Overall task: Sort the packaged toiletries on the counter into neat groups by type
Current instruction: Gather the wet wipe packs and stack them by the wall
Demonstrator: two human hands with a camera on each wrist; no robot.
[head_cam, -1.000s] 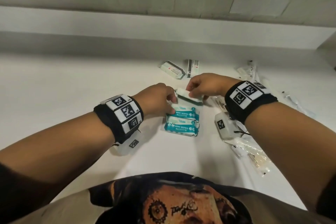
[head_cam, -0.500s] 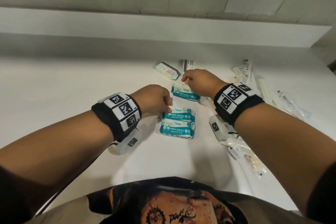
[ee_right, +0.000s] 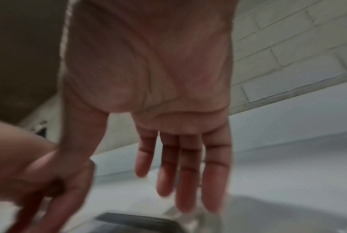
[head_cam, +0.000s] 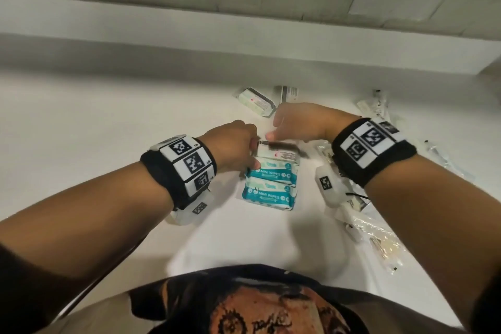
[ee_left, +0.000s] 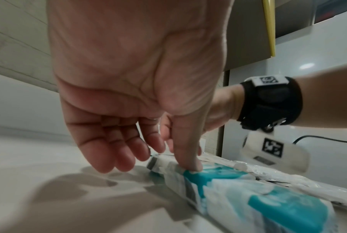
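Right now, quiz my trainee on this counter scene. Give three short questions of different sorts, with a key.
1. True or false: the right hand grips a wipes pack.
2. How many teal MINI WIPES packs lie label-up on the counter?
3. Which part of the left hand presses on a teal pack? A thumb; B palm; C little finger.
Key: 1 false, its fingers are straight and hold nothing; 2 two; 3 A.
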